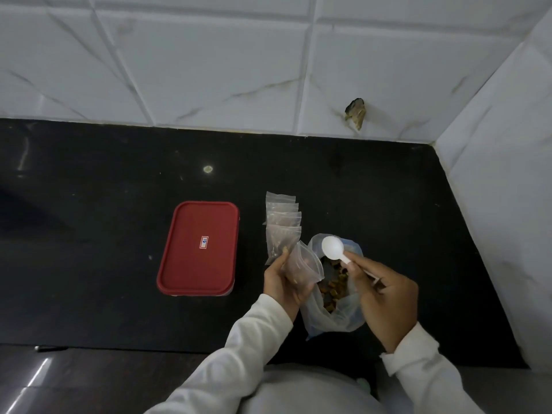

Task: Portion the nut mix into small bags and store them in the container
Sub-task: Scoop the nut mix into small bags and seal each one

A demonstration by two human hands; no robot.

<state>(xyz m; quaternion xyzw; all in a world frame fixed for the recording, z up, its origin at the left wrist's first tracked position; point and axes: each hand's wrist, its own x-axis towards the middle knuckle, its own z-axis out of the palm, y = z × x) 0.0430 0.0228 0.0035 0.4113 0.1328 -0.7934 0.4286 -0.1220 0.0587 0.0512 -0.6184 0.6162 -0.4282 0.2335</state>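
Note:
My left hand [282,280] grips a small clear zip bag [303,265], its mouth open and some nut mix inside. My right hand [385,297] pinches the handle of a white plastic spoon [333,248], whose bowl hovers over the big clear bag of nut mix [331,294] lying open on the counter between my hands. Several filled small bags [282,222] lie overlapping in a row just beyond my left hand. The container [198,248] sits to the left with its red lid shut.
A black stone counter [104,189] runs to a white tiled wall [209,70] at the back and another on the right. A chipped hole [356,115] marks the back wall. The counter's front edge lies close to my body.

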